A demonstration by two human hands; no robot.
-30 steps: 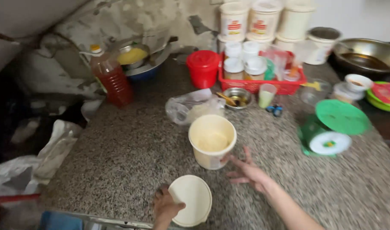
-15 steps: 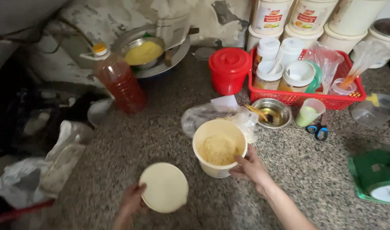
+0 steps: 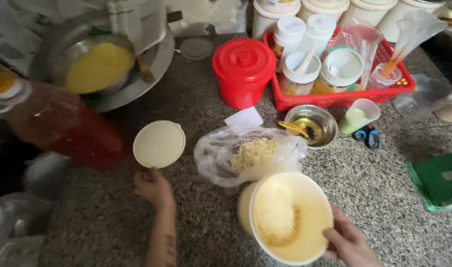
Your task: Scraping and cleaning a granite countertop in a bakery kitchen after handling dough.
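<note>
On the speckled counter [image 3: 384,198], the cream tub [image 3: 285,217] of pale grains tilts toward the camera, the right hand [image 3: 349,242] pinching its rim in a closed grip. The left hand [image 3: 154,188], fingers loosely curled and holding nothing, sits just below the round lid [image 3: 159,144].

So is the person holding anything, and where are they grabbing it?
The right hand holds the cream tub by its rim, tilted. The left hand holds nothing; its fingers are at the edge of the round lid.
</note>
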